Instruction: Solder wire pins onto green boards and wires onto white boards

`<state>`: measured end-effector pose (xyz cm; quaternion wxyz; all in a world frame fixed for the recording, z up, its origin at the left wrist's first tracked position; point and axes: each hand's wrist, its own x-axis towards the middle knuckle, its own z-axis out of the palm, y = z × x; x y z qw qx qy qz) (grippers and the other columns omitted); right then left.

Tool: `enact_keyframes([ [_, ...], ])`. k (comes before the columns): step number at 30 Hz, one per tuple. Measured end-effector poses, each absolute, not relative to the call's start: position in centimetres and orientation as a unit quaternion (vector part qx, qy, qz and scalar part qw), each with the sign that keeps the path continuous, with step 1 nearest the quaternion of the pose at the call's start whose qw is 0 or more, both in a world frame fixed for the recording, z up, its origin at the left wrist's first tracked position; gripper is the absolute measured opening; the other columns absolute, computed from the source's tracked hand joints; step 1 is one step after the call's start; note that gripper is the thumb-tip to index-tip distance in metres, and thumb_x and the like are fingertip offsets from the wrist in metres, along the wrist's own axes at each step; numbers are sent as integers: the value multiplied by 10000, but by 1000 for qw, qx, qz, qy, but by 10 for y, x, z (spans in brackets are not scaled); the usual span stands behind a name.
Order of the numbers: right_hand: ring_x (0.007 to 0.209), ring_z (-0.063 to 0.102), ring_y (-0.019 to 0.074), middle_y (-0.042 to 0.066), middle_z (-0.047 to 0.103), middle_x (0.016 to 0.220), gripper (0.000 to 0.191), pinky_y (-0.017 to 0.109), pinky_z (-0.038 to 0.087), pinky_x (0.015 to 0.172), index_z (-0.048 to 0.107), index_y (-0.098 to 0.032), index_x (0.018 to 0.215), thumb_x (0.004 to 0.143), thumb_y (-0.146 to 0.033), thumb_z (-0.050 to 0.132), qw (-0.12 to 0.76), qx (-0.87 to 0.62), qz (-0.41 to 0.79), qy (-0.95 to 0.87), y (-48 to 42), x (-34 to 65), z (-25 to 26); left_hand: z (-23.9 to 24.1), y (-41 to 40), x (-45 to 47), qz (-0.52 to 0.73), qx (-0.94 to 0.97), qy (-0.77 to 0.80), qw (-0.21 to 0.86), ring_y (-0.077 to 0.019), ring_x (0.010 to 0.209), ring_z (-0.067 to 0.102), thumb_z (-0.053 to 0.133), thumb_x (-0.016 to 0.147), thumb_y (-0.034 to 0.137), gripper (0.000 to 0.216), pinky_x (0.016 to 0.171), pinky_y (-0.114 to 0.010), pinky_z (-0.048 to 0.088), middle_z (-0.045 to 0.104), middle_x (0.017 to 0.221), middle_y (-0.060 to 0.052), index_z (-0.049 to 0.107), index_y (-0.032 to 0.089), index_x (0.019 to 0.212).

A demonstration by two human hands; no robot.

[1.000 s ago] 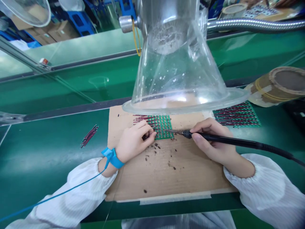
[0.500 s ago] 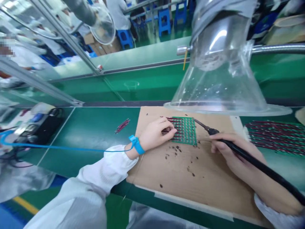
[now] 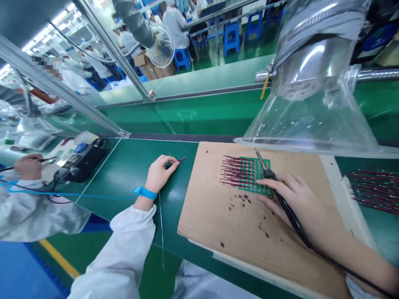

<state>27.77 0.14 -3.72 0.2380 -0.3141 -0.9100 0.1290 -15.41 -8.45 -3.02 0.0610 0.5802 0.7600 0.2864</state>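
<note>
My left hand (image 3: 160,173), a blue strap at its wrist, pinches the small bundle of dark red wires (image 3: 182,159) lying on the green tabletop. A thin silvery wire (image 3: 161,224) runs down beneath that hand; whether the fingers hold it too is unclear. My right hand (image 3: 296,199) grips a soldering iron (image 3: 285,207) like a pen, its tip raised toward the fume hood's rim. Under the iron, a green circuit board panel (image 3: 247,190) rests on brown cardboard (image 3: 212,211), with several dark red wires (image 3: 232,170) sticking out leftward. My right fingers partly cover the panel's right edge.
A clear fume hood (image 3: 311,124) hangs over the cardboard's back edge. More wired boards (image 3: 374,191) lie at right. On the left are a black soldering station (image 3: 82,160) and a co-worker's hand (image 3: 29,166) holding a tool. Dark specks dot the cardboard.
My left hand has left the board panel and moved left to the loose red wires, closing on them. The iron's tip has come off the panel's far corner, and its handle stands steeper. The view has shifted left.
</note>
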Motion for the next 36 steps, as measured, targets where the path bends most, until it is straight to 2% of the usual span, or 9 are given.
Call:
enact_keyframes([
  [3,1097,616,298,106,624,1194,289,454,521,921,588,-276,1332,1051,-341,572,233,-317,132,-910,4,275,-40,-30,-81,-150,306,570,760,65,-131,632,483,673,962,364,168,646,-288,397,692,925,-15,734,212,924],
  [8,1061,631,292,109,611,1160,320,442,535,908,587,-263,1346,1045,-372,577,254,-335,121,-899,6,276,-46,-29,-79,-148,366,540,753,89,-130,644,482,698,946,388,191,619,-274,389,659,885,-12,739,208,895],
  [12,1068,639,295,103,614,1159,314,436,539,898,602,-271,1336,1042,-378,578,263,-344,132,-892,5,275,-47,-26,-80,-139,397,536,738,101,-132,697,526,696,949,392,200,615,-261,398,668,921,-21,737,202,901],
  [18,981,685,231,71,629,1097,231,363,548,848,635,-277,1264,1038,-287,585,326,-346,179,-862,0,277,-32,-16,-77,-94,406,556,694,213,-147,706,670,655,996,422,235,640,-258,487,771,909,-38,672,188,1012],
  [22,918,722,217,64,693,1029,183,349,565,800,677,-269,1183,1045,-246,559,360,-340,196,-846,-2,285,-14,-4,-60,-45,354,656,594,302,-178,808,764,607,1032,380,206,694,-261,553,810,899,-55,664,183,1060],
  [25,902,736,215,54,739,1028,169,358,580,807,699,-280,1137,1031,-229,578,375,-361,211,-828,-2,294,-8,2,-42,-13,320,714,528,329,-158,800,774,561,1056,332,209,718,-252,573,815,911,-43,667,184,1157],
  [29,926,754,228,48,766,1082,240,400,605,856,664,-310,1256,1026,-286,601,402,-426,252,-771,-2,307,-18,-2,-27,10,296,759,505,286,-127,673,723,593,1049,307,155,659,-230,542,778,801,-5,680,180,1033],
  [32,820,756,216,43,763,1030,412,384,621,739,555,-304,1376,986,-348,678,447,-455,314,-703,-4,311,-27,-10,-28,15,280,792,503,203,-120,628,664,631,1043,349,207,619,-233,484,740,749,7,691,182,935],
  [36,809,775,210,35,788,961,323,358,621,725,638,-282,1230,938,-357,756,452,-475,322,-683,-9,311,-24,-18,-35,14,273,816,486,154,-119,665,645,612,1058,351,225,628,-237,454,731,803,-2,685,182,930],
])
